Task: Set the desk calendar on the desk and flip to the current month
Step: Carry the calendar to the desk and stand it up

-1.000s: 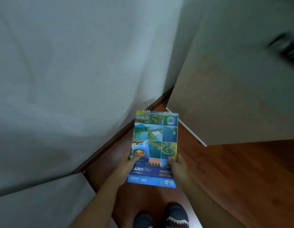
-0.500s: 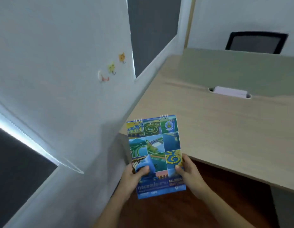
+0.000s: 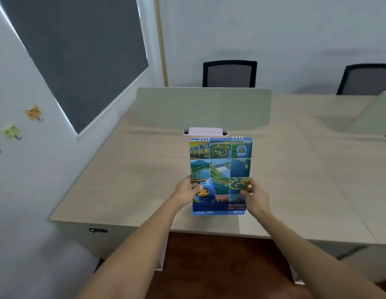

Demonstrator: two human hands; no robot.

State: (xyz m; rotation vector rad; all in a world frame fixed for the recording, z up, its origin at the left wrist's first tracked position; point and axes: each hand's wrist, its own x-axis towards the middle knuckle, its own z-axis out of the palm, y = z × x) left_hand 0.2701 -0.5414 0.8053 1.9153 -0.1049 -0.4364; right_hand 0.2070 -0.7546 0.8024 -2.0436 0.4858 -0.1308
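Note:
A blue desk calendar (image 3: 221, 167) with a grid of green and blue photos and wire rings along its top stands upright over the light wooden desk (image 3: 133, 180). Its cover faces me, and its bottom edge is at or just above the desk top. My left hand (image 3: 185, 192) grips its lower left edge with the thumb on the cover. My right hand (image 3: 255, 196) grips its lower right edge the same way.
A grey-green divider panel (image 3: 202, 106) runs along the back of the desk, with a cable slot (image 3: 206, 132) in front of it. Two black mesh chairs (image 3: 229, 73) (image 3: 364, 79) stand behind. A wall with small cat-shaped hooks (image 3: 34, 113) borders the desk's left side.
My view has lifted from the floor to the desk. Both hands have carried the calendar forward from the desk's near-left corner to over the middle of the desk top.

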